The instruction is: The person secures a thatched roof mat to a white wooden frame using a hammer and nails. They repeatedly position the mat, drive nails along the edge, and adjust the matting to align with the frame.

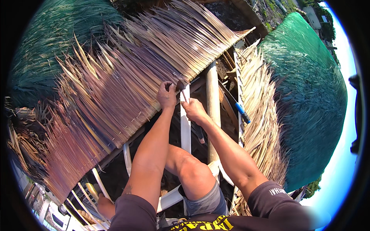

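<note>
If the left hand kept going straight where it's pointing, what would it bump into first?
Probably the brown leaf thatch, just beyond the left hand. The picture doesn't show clearly whether there's any gap between them.

You had bright daylight, with shadow darkening part of the thatch [127, 92]. Your fisheye view bent toward its edges, and haze smudged the lower right.

I count one left hand [167, 97] and one right hand [195, 110] of mine, one hammer [182, 85], one blue-handled tool [243, 113], one round pole [213, 104] and two green-netted thatch mounds [65, 46] [310, 100]. Of pale strips [101, 184] I see several, their exact number unclear.
</note>
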Demonstrator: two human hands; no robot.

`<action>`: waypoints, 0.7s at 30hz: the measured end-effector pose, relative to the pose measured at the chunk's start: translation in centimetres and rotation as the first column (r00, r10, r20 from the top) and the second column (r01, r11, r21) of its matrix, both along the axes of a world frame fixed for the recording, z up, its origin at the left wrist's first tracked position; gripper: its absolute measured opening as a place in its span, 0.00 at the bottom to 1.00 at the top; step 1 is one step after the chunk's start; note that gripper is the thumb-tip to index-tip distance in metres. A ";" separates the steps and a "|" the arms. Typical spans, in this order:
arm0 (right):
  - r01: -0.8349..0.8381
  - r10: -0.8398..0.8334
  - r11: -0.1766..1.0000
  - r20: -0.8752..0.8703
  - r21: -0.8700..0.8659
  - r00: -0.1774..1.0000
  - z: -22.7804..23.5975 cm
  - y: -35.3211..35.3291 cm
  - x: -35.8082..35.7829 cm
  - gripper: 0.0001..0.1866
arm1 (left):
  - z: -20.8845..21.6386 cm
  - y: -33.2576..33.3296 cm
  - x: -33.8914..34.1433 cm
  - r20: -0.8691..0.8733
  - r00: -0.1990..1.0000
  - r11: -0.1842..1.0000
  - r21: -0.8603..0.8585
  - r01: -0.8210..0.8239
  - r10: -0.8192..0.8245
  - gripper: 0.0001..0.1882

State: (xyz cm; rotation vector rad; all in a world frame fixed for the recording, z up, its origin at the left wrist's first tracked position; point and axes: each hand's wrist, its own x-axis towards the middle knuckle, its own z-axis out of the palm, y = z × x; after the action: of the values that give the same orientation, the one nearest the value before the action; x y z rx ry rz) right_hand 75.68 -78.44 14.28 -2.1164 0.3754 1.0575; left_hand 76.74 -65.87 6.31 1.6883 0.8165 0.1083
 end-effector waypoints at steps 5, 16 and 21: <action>0.214 -0.213 0.977 0.055 -0.017 0.976 3.0 -4.6 -0.6 0.19 | -1.0 -1.2 -0.3 -0.180 0.955 0.944 0.190 0.268 -0.235 0.08; -0.223 0.212 0.973 0.575 -0.052 0.790 6.6 -2.9 0.4 0.12 | -0.2 -1.8 0.1 -0.275 0.897 0.856 0.300 0.421 -0.345 0.08; -0.283 0.340 0.936 0.323 -0.211 0.883 5.2 -1.6 1.8 0.11 | -0.4 -1.8 0.1 -0.209 0.907 0.847 0.329 0.418 -0.366 0.08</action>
State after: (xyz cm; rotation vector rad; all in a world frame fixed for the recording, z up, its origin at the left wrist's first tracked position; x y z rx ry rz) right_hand 77.50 -80.02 19.48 -2.5137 -0.0660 0.8084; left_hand 76.82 -67.64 5.87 2.2100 0.5526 -0.1532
